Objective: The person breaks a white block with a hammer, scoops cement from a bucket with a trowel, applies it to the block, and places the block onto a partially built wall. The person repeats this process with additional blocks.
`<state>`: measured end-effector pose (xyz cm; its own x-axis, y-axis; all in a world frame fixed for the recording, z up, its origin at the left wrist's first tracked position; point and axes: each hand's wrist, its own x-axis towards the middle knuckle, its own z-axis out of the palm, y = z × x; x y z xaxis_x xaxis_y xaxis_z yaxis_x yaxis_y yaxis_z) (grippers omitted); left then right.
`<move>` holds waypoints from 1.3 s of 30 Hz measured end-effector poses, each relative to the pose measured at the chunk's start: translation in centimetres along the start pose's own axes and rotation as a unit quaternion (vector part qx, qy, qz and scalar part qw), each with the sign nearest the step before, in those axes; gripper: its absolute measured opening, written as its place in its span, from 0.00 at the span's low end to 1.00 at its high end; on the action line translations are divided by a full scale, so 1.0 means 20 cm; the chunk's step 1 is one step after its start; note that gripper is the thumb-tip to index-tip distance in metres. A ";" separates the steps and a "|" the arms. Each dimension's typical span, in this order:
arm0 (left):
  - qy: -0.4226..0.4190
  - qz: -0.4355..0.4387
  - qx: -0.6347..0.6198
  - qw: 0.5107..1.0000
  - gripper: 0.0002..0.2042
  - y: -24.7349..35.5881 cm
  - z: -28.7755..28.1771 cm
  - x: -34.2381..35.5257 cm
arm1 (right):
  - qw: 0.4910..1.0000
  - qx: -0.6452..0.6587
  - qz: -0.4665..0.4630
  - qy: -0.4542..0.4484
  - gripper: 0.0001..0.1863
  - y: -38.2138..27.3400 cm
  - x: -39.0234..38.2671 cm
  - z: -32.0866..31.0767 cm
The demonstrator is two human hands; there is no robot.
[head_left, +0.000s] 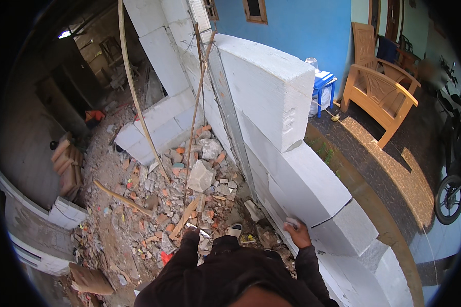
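My right hand (298, 235) is at the side face of a white block wall (274, 192), its fingers curled. Something small and pale shows at the fingertips; I cannot make out whether it is held or is dust on the skin. My left hand (191, 235) hangs low over the rubble, dark and partly hidden by its sleeve, so its fingers do not show clearly. White scraps lie close to it. A large white block (266, 77) tops the stepped wall, with lower courses stepping down toward me on the right.
Broken brick and concrete rubble (138, 220) covers the ground at left. Bamboo poles (133, 92) and thin sticks (197, 107) lean by the wall. Beyond the wall stand a wooden chair (379, 97), a blue stool (322, 84) and a motorcycle wheel (449, 199). Stacked sacks (66, 163) lie far left.
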<state>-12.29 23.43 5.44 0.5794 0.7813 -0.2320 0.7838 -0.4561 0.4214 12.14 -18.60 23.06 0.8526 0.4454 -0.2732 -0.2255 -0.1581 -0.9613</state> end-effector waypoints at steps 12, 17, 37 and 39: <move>-0.142 0.139 0.164 0.966 0.22 -0.22 0.13 -0.18 | 0.997 0.031 0.063 0.027 0.20 0.69 0.03 -0.08; -0.107 0.061 0.081 0.989 0.19 -0.22 0.10 -0.30 | 0.985 -0.055 0.163 0.018 0.17 0.99 -0.04 -0.16; -0.112 0.142 0.316 0.931 0.15 -0.05 -0.11 -0.25 | 0.894 -0.371 0.243 0.066 0.09 2.08 -0.52 -0.44; -0.091 0.057 0.208 0.972 0.13 0.00 -0.12 -0.23 | 0.927 -0.284 0.243 0.006 0.07 2.12 -0.49 -0.46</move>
<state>-15.44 20.86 8.56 0.6677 0.6449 -0.3718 0.7134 -0.6971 0.0719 -1.46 -37.73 -14.75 0.7209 0.1900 -0.6664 -0.3037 -0.7777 -0.5503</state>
